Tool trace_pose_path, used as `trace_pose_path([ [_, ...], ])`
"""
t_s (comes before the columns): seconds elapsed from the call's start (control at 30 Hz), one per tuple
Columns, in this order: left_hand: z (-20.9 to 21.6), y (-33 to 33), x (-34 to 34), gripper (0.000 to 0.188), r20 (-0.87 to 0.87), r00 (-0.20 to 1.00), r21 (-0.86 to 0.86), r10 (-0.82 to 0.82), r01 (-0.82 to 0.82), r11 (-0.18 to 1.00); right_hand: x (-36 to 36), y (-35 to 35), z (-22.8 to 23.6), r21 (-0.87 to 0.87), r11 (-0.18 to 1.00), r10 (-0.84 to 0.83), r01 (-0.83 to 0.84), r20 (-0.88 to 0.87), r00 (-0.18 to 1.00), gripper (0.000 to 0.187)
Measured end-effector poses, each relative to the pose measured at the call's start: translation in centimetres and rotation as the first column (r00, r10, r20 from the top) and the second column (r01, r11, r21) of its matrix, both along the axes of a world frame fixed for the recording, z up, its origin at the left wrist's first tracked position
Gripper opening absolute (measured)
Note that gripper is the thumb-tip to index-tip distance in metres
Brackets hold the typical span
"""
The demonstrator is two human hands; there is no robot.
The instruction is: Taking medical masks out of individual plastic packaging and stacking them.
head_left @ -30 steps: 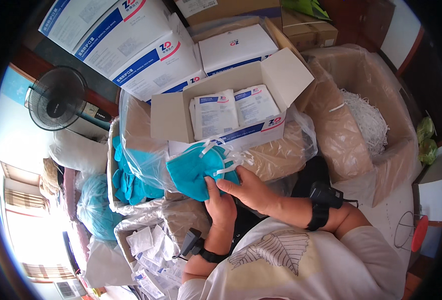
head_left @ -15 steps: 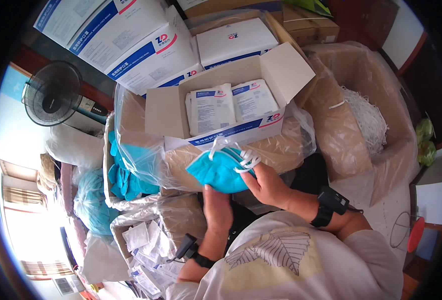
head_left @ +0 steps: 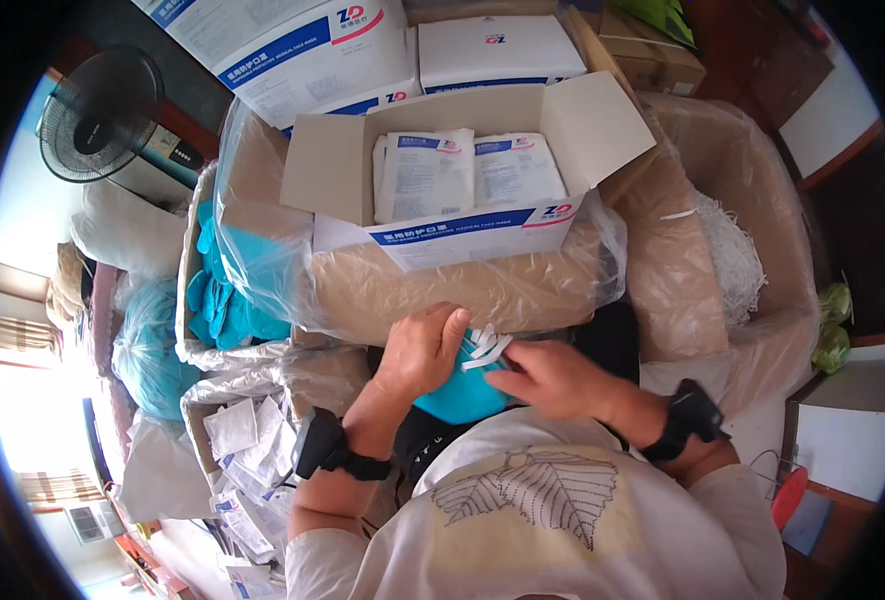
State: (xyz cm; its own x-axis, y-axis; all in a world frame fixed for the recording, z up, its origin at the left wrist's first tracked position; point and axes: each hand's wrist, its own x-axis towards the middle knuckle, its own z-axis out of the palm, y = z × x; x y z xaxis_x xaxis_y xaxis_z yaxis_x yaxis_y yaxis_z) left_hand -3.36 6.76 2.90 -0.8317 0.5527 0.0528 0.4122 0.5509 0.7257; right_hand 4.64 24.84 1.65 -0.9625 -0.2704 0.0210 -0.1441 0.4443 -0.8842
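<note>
A turquoise face mask is held low in front of my body, with white ear straps bunched at its upper right. My left hand is closed on the mask's upper left side, its thumb pointing up. My right hand closes on the right side, beside the straps. Part of the mask is covered by both hands. Just beyond them stands an open white carton, holding white printed packets in two stacks.
More turquoise masks fill a box at left. Below it, a lined box holds loose white packets. At right, a large carton contains a heap of white straps. Closed white cartons are stacked behind, near a black fan.
The mask has come down and closer to my body. My left hand has moved from its lower edge up to its upper left side. The view has shifted slightly.
</note>
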Motion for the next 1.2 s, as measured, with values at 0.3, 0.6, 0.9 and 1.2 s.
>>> trace_pose_path([
  [0.3, 4.1, -0.5, -0.2, 0.029, -0.183, 0.982, -0.218, -0.044, 0.003, 0.976, -2.7, -0.5, 3.1, -0.093, 0.991, 0.068, -0.092, -0.234, 0.970, 0.030],
  [0.6, 5.0, -1.4, -0.2, 0.030, -0.284, 0.956, -0.328, 0.077, -0.172, 0.929, -2.0, -0.3, 2.3, 0.275, 0.958, 0.180, -0.086, -0.336, 0.925, 0.017],
  [0.9, 5.1, -1.3, -0.3, 0.030, -0.283, 0.957, -0.270, 0.060, -0.140, 0.953, -2.8, -0.3, 2.0, -0.582, 0.809, 0.177, 0.083, 0.375, 0.910, 0.017],
  [1.2, 4.1, -2.5, -1.2, 0.036, -0.163, 0.980, -0.329, 0.112, -0.161, 0.931, -3.4, 0.0, 3.7, -0.133, 0.954, 0.168, -0.267, -0.502, 0.848, 0.017],
])
